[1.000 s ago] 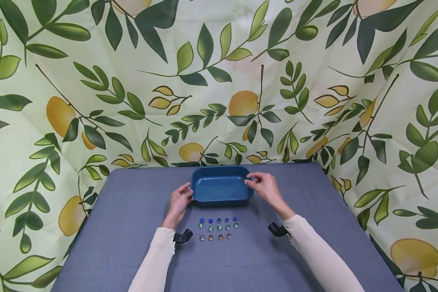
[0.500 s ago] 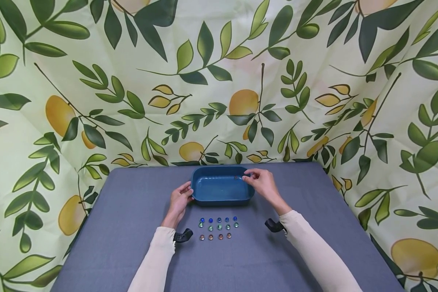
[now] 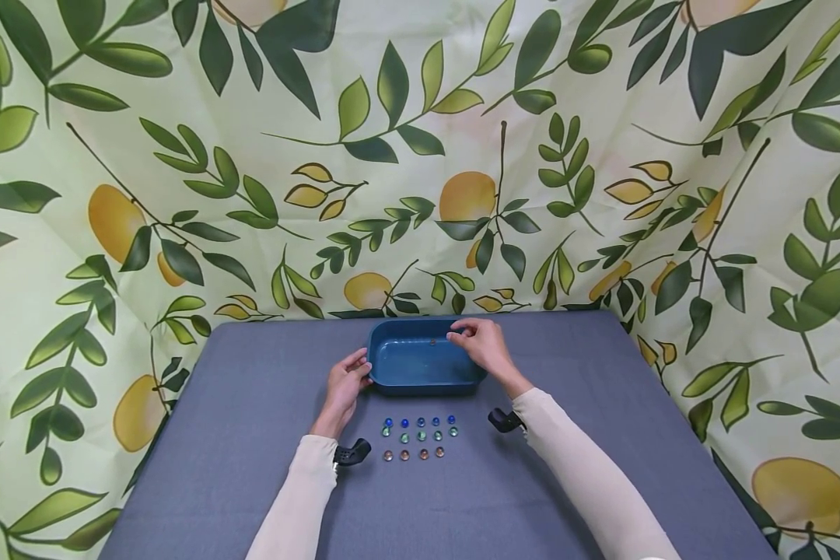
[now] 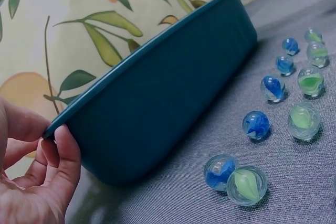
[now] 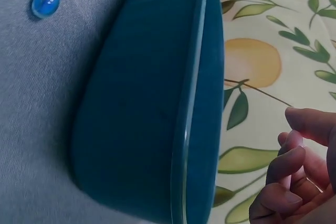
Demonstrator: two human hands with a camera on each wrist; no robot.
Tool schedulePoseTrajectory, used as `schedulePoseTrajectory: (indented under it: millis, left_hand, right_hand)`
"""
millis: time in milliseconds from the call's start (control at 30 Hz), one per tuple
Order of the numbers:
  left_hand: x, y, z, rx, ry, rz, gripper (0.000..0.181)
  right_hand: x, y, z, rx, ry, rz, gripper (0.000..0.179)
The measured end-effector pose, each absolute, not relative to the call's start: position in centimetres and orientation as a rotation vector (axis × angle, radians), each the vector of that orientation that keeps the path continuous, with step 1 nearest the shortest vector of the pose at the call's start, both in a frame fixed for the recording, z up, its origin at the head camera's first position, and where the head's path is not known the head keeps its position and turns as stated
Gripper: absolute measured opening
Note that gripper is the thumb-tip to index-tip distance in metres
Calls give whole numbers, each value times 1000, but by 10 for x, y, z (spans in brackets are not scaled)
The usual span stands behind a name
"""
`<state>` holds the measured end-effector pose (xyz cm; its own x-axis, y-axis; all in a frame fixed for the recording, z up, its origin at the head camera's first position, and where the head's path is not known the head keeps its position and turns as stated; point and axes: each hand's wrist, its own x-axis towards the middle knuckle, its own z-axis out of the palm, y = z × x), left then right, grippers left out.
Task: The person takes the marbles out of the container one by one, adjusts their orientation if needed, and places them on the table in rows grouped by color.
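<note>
My left hand [image 3: 343, 389] pinches the rim of a blue rectangular tub [image 3: 427, 389] at its left end, thumb and fingers on either side of the edge in the left wrist view. Over the tub's right end hovers my right hand [image 3: 485, 342], its fingers loosely bent with nothing between thumb and forefinger in the right wrist view. A small brownish marble [image 3: 432, 342] lies inside the tub near the back wall, just left of the right fingertips. In front of the tub are rows of glass marbles: blue ones [image 4: 256, 125], green ones [image 4: 304, 121] and brownish ones [image 3: 423, 454].
A grey cloth covers the table [image 3: 252, 467]. Behind and at both sides hangs a leaf-and-fruit patterned curtain [image 3: 406, 233]. Black wrist cameras [image 3: 353, 453] stick out beneath both forearms, close to the marble rows.
The marble in the tub has rolled left from below the right fingers along the back. My right hand has shifted left over the tub. My left hand has kept its place.
</note>
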<state>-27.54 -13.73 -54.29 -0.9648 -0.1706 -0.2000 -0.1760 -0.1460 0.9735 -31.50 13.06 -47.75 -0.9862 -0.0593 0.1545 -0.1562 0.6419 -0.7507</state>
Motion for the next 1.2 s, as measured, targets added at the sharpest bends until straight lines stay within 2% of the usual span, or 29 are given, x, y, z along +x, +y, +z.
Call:
schedulePoseTrajectory:
  millis: [567,1200]
  left_hand:
    - [-276,-135,-543,-419,2020,2369,43]
    - [-274,-136,-542,-422,2012,2360,43]
  right_hand:
    - [-332,88,-492,158,-2779,1414,22]
    - [-341,48,-509,189,-2918,1366,25]
